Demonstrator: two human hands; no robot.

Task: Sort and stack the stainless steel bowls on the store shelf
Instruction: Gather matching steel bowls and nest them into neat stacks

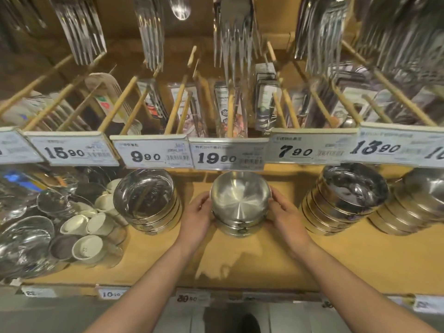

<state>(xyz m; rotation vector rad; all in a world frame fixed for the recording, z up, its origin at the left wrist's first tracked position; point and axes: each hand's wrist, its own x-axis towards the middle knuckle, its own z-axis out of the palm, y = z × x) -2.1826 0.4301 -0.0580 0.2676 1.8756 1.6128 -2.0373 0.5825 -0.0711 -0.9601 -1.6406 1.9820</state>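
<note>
Bowl (241, 197) of brushed stainless steel sits mid-shelf, top of a short stack (237, 227) of like bowls, tipped a bit toward the camera so the inside shows. Left hand (197, 216) cups its left side, fingers curled against the wall and the stack below; right hand (286, 212) cups the right side the same way, thumb up near the rim. Both hands grip the bowl, forearms reaching in from the bottom edge.

Wooden shelf (264, 260) carries it all. Left of the held bowl, apart from it, a stack of shinier straight-walled bowls (146, 200). Right, well apart, a taller leaning stack (346, 200) of mirror-finish bowls, and another stack (413, 205) just beside that at the frame edge. Far left: a heap of small cream cups (89, 227) and clear-wrapped metal dishes (26, 236), jumbled and touching.

Price tags run along the rail above: 15.90 (72, 150), 9.90 (153, 153), 19.90 (228, 155) right over the held bowl, 7.90 (310, 147), 13.90 (394, 146). Behind the tags, wooden pegs (177, 104) hold packaged utensils (230, 109). Forks (230, 32) hang blurred at the top. More tags on the shelf's front lip, too blurred to read fully.
</note>
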